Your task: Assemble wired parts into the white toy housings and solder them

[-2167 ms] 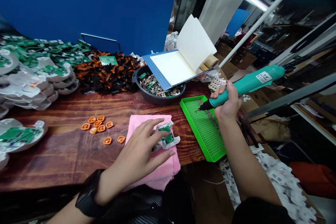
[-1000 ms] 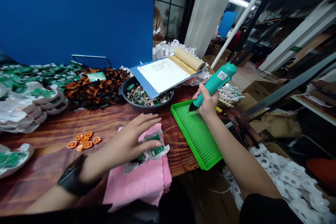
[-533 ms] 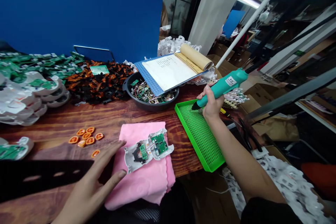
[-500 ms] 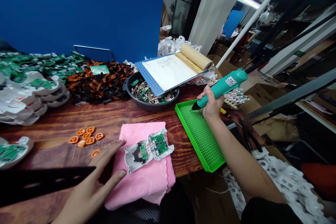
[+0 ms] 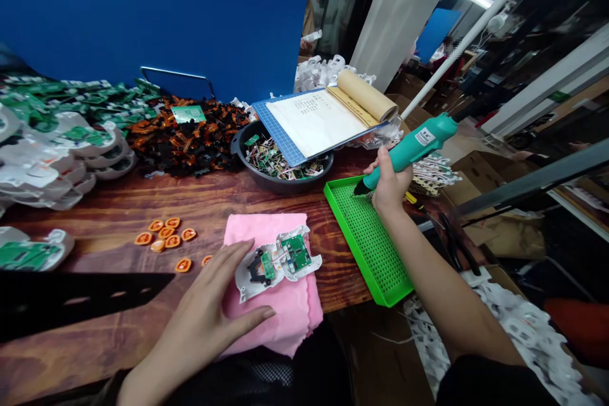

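Observation:
My right hand (image 5: 391,187) is wrapped round a teal electric screwdriver (image 5: 412,149). The tool's black tip points down into the far end of a green perforated tray (image 5: 368,247). My left hand (image 5: 209,295) has its fingers and thumb spread over the left side of a folded pink cloth (image 5: 280,323). On that cloth lies an opened white plastic housing (image 5: 250,279) with a green circuit board (image 5: 295,254) in its right part and a smaller board in its left part. The left fingertips are beside the housing's left edge; whether they touch it I cannot tell.
Several orange buttons (image 5: 166,233) lie on the wooden table (image 5: 204,196). Behind are a black basin (image 5: 280,185) of small boards, a clipboard (image 5: 314,120), black-and-orange parts (image 5: 185,146) and stacked white housings (image 5: 42,171). Pliers (image 5: 459,244) lie right of the tray.
My left hand has moved right, further over the cloth and up to the housing. My right hand stays at the tray with the screwdriver. The whole view has shifted slightly.

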`<state>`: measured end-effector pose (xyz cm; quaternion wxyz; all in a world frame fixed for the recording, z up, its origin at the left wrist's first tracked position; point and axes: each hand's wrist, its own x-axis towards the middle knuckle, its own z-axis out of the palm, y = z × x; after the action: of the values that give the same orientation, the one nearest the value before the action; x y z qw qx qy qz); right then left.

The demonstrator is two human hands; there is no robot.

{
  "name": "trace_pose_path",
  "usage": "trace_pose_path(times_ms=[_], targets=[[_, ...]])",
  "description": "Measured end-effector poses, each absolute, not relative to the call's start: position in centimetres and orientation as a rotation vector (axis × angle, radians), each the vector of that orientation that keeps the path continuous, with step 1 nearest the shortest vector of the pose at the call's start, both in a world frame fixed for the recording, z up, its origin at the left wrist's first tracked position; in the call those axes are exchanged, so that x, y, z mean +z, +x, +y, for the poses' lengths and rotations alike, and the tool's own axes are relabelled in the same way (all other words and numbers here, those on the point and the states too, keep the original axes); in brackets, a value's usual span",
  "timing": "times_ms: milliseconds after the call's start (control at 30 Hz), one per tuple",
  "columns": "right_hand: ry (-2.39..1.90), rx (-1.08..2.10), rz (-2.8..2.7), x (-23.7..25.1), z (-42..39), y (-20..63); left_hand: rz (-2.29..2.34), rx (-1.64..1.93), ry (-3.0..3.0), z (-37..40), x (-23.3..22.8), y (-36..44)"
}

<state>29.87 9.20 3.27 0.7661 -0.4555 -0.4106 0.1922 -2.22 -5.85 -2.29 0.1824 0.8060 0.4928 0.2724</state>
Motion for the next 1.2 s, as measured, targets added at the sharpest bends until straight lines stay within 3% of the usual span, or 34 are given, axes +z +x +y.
trace_pose_path(times_ms=[400,567,767,1200], targets=[[-0.882,0.361,-0.811,7.0,8.0,29.4,1.432,0.791,2.173,-5.1,-1.6,-0.1],[-0.854,0.59,-0.849,8.9,4.0,25.5,1.412,0.822,2.144,-5.6,-1.1,-0.2],[-0.917,0.867,-0.914,8.1,-0.8,19.8,1.38,0.789,2.16,-5.5,-1.2,-0.2],[-0.903,0.898,-0.879,7.9,-1.9,16.8,1.363,0.824,2.165,-5.6,-1.4,0.0]])
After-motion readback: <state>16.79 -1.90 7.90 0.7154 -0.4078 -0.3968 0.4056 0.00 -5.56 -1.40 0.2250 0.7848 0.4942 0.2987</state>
